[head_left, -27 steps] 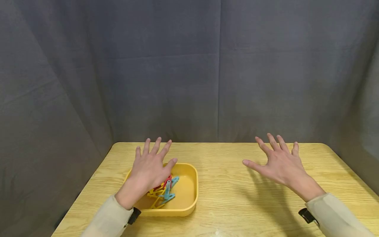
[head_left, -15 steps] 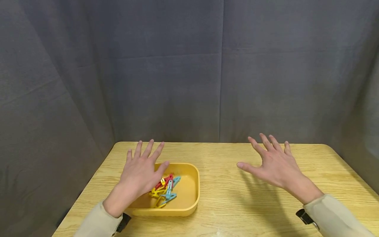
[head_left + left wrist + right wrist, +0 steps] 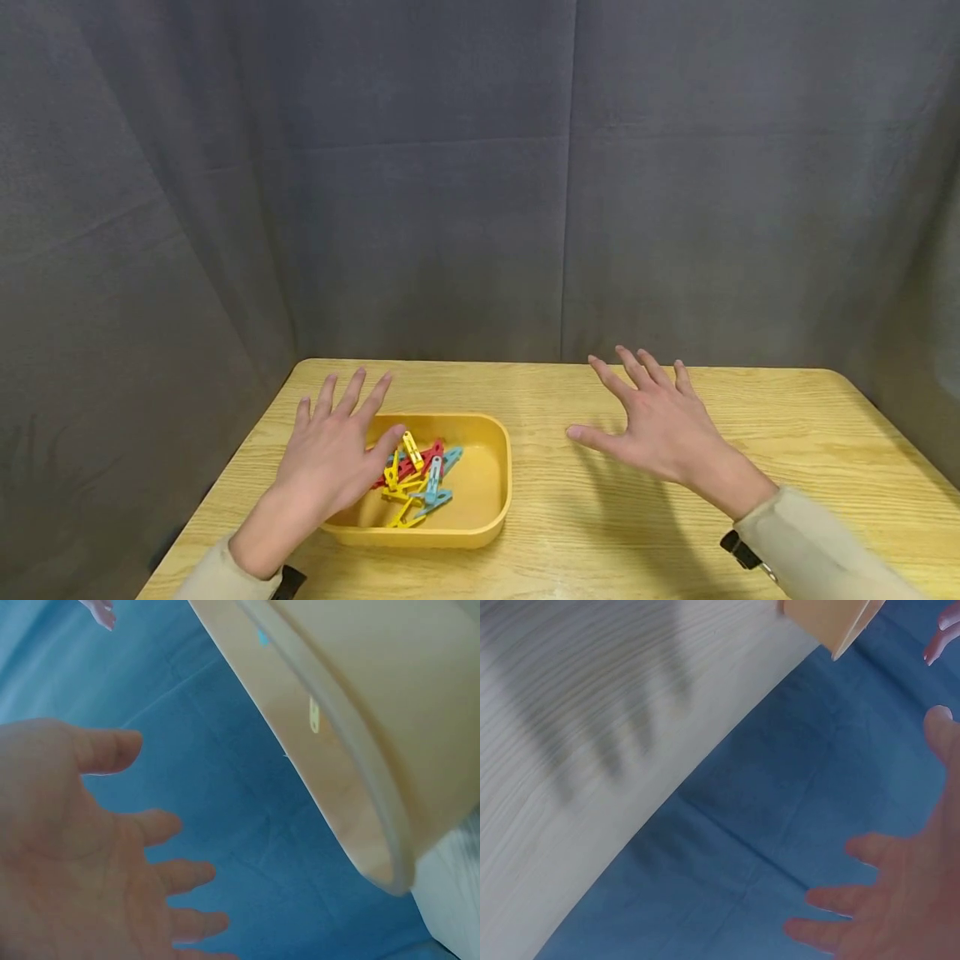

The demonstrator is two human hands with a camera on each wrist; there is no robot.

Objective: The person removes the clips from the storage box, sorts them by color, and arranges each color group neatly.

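A yellow tray sits on the near-left part of a wooden table, holding a loose heap of clothespins in yellow, red and light blue that lie tangled toward the tray's left half, leaving its right half bare. The left hand hovers palm down over the tray's left rim, fingers straight and spread, the thumb reaching out above the heap; it grasps nothing, and whether the thumb tip touches a pin cannot be told from the head view. In the left wrist view the same hand shows its bare palm and relaxed, splayed fingers, with the tray's pale rounded wall close beside it. The right hand is held above the table well to the right of the tray, also palm down with all fingers spread and nothing in its grip, casting a shadow on the wood beneath it. The right wrist view shows that hand with its fingers apart, the shadow of the fingers on the table's grain, and a corner of the tray at the top edge. Light beige sleeves cover both forearms, each with a dark strap at the wrist. A grey cloth backdrop hangs behind the table's far edge and closes in on the left and right sides.
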